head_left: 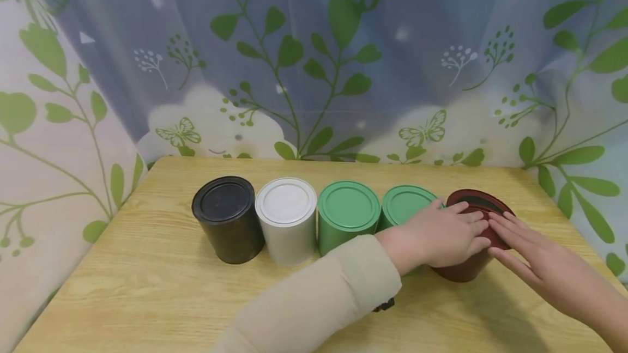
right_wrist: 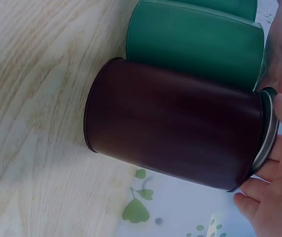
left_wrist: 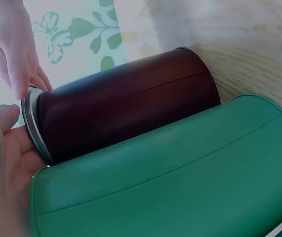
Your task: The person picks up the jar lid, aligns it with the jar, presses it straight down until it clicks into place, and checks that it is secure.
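A dark red can point(head_left: 458, 271) stands at the right end of a row of cans. Its lid point(right_wrist: 270, 131) sits at the top slightly askew, with a silver edge and a dark gap showing in both wrist views. My left hand point(head_left: 446, 236) reaches across the neighbouring green can point(left_wrist: 170, 168) and holds the lid's left side, thumb toward me. From the right, my right hand point(head_left: 539, 257) grips the opposite side, its fingers around the edge in the right wrist view. The two hands' fingertips nearly meet over the lid, hiding part of it.
Left of these stand another green can point(head_left: 349, 206), a white can point(head_left: 287, 222) and a black can point(head_left: 230, 222), all lidded and close together. The wooden table point(head_left: 122, 287) ends against a leaf-patterned curtain point(head_left: 314, 59). A small dark object point(head_left: 385, 305) shows below my left forearm.
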Demonstrator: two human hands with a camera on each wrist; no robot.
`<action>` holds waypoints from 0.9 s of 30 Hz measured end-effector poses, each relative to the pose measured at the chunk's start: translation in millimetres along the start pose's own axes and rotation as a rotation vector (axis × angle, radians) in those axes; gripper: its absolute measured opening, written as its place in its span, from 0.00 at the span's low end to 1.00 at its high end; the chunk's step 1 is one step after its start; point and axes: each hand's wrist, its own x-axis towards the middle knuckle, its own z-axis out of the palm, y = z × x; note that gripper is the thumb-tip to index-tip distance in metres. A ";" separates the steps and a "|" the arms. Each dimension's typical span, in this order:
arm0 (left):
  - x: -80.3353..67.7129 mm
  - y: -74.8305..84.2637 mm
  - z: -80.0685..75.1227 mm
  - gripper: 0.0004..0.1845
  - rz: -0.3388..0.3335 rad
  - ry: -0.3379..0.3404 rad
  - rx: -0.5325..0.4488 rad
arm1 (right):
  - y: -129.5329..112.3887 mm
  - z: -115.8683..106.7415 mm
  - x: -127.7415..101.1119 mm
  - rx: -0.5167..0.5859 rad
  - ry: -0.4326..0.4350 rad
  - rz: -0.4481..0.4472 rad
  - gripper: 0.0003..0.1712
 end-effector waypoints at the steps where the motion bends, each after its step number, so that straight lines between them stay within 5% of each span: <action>1: 0.9 -0.5 -0.2 0.27 -0.005 -0.002 0.000 | 0.5 -0.3 1.7 0.000 0.002 -0.006 0.32; 8: 6.5 -3.5 -3.3 0.27 -0.023 0.003 0.027 | 6.4 -1.3 10.3 -0.046 0.056 -0.100 0.27; 27: 17.6 -5.5 2.9 0.27 -0.065 0.033 0.063 | 16.7 2.6 19.7 -0.089 0.034 -0.138 0.26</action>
